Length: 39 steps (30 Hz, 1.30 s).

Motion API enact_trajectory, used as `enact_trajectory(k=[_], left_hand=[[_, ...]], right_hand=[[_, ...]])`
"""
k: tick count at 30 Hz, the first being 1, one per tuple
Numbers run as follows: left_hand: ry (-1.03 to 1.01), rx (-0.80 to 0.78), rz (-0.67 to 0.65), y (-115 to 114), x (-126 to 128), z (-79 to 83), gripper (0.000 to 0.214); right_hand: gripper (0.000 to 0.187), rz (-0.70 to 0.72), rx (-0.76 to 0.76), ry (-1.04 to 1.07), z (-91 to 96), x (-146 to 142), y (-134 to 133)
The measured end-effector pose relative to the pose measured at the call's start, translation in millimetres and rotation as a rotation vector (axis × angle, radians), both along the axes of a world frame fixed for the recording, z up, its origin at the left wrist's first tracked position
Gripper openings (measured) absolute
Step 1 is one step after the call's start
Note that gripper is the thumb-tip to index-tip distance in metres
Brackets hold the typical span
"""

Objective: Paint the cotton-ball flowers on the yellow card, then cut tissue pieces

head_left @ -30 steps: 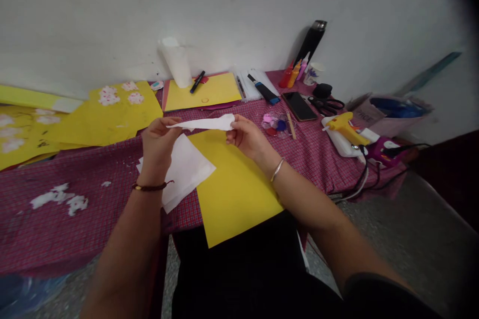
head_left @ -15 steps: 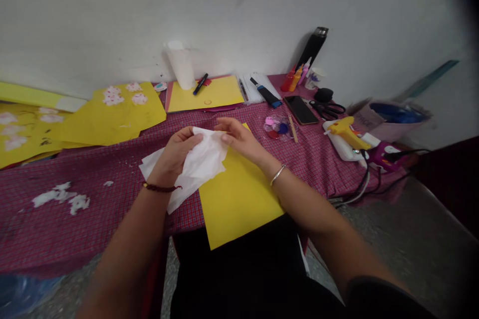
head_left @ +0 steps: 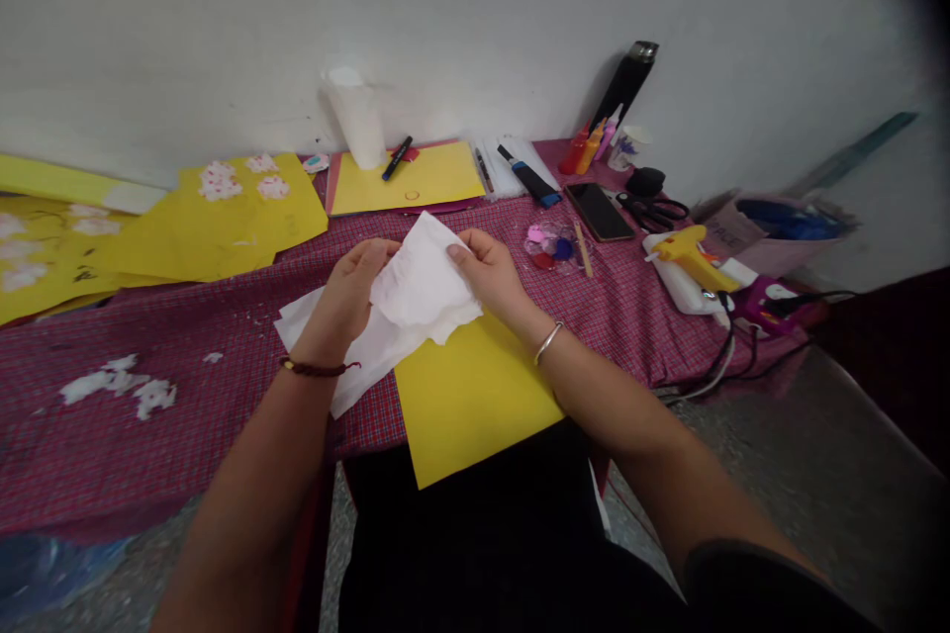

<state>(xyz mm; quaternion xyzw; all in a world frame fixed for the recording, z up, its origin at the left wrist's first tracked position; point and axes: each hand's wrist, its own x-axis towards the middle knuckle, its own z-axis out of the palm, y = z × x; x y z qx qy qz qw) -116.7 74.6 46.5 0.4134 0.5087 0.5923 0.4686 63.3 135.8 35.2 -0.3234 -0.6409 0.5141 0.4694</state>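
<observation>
A white piece of tissue paper (head_left: pixel 427 277) is stretched between my two hands, a little above the table. My left hand (head_left: pixel 354 289) pinches its left edge. On the opposite side, my right hand (head_left: pixel 490 272) grips the edge between thumb and fingers. Below the tissue lies a yellow sheet of paper (head_left: pixel 475 406), its front corner sticking out over the table edge. More white tissue (head_left: pixel 363 366) rests under my left hand, on the checked cloth.
Torn white scraps (head_left: pixel 123 384) lie at the left. Yellow sheets with pale pink blossoms (head_left: pixel 244 227) are behind them. Toward the right are a paint palette (head_left: pixel 553 247), a phone (head_left: pixel 600 212), scissors (head_left: pixel 653 210) and a yellow glue gun (head_left: pixel 694 257) with cables. A white roll (head_left: pixel 357 124) stands at the back.
The tissue has been turned and spread out, with one corner now pointing up. My right hand has closed on its right edge and moved slightly right.
</observation>
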Motion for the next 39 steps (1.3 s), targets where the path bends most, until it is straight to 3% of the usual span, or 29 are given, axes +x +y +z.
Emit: enact_trajectory(k=[3, 5, 8, 11, 16, 21, 23, 26, 33, 39], left_hand=[[-0.139, -0.099, -0.137, 0, -1, -0.2, 0.029], [-0.204, -0.075, -0.102, 1, 1, -0.7, 0.032], [-0.255, 0.043, 0.014, 4, 5, -2.4, 0.03], [-0.213, 0.092, 0.052, 6, 8, -5.5, 0.03], [0.002, 0.07, 0.1, 2, 10, -8.7, 0.017], [0.284, 0.16, 0.278, -2, 10, -8.8, 0.039], [0.284, 0.174, 0.327, -2, 11, -8.9, 0.042], [0.243, 0.14, 0.297, -1, 13, -9.0, 0.039], [0.028, 0.168, 0.316, 5, 7, -5.8, 0.021], [0.099, 0.162, 0.297, 3, 8, -1.5, 0.017]], right_hand=[[0.022, -0.073, -0.041, 0.109, -0.6, 1, 3], [0.022, -0.09, -0.063, 0.145, 0.1, 2, 4], [0.025, 0.037, -0.095, 0.13, 1.1, 3, 3], [0.032, 0.163, -0.101, 0.104, -0.9, 2, 3], [0.029, 0.051, -0.055, -0.011, -7.2, 1, 6], [0.027, -0.043, 0.039, -0.083, -5.0, 0, 6], [0.024, -0.06, 0.038, -0.058, -2.6, 1, 5], [0.022, -0.071, 0.032, -0.056, 0.1, 2, 4], [0.024, -0.06, 0.095, -0.128, -1.9, 4, 5], [0.023, -0.021, 0.151, -0.186, -1.3, 3, 0]])
